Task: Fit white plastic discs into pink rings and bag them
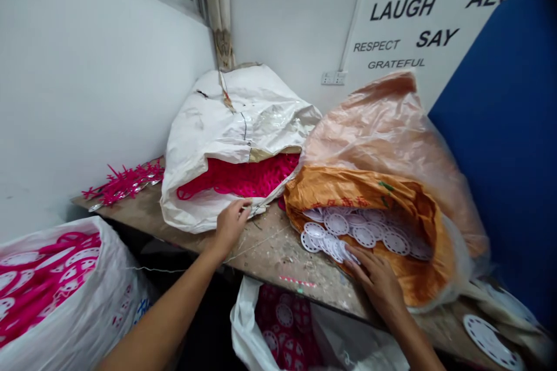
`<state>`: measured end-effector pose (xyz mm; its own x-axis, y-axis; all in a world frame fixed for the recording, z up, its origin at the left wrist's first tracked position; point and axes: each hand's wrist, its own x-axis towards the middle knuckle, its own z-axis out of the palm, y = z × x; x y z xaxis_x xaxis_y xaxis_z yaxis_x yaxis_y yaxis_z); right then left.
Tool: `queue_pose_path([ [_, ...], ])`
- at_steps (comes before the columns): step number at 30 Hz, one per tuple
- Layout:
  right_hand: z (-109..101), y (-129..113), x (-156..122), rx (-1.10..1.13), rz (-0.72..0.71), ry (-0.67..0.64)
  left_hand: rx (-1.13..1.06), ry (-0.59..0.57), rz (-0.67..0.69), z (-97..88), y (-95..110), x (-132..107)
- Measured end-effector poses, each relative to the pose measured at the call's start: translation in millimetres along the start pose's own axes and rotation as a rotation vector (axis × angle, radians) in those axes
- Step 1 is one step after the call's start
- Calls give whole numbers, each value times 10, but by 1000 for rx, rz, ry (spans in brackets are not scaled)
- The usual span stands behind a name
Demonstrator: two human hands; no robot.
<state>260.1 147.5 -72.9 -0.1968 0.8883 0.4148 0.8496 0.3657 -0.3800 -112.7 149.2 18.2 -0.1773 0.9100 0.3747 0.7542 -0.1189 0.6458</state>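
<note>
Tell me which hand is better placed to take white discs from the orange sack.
The right hand, I'd judge: its fingers are at the white discs by the orange sack's mouth. The left hand is farther off, at the mouth of the white sack.

White sack [235, 127], orange sack [348, 178] on worn table [270, 255]
</note>
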Motion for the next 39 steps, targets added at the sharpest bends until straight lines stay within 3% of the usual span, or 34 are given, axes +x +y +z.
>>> queue_pose_path([
  [3, 1, 30, -11, 39, 21, -11, 53, 71, -63, 102, -205, 563],
  [6, -28, 28, 12, 73, 50, -19, 84, 107, -134, 280, -309, 925],
  [8, -39, 20, 18, 99, 70, -10, 76, 111, -158, 410, -325, 1016],
  [11, -40, -5, 3, 140, 101, 36, 16, 113, -147, 534, -303, 967],
  [17, -74, -37, -42, 218, 245, 220, -204, 161, -180, 358, -229, 516],
  [20, -133, -77, -62, 307, 294, 349, -372, 131, -273, 288, -97, 82],
  [23, -215, -300, -127, 494, 385, 452, -582, -13, -373, 369, 174, -476],
  [26, -271, -726, -246, 853, 455, 339, -997, -231, -562, 492, 542, -984],
  [29, -261, -1120, -380, 1004, 382, 132, -1250, -374, -688, 563, 865, -1301],
  [32, -231, -1276, -505, 921, 272, 6, -1252, -416, -668, 597, 1029, -1451],
  [39, -252, -1260, -610, 712, 87, 48, -1036, -415, -511, 634, 941, -1571],
])
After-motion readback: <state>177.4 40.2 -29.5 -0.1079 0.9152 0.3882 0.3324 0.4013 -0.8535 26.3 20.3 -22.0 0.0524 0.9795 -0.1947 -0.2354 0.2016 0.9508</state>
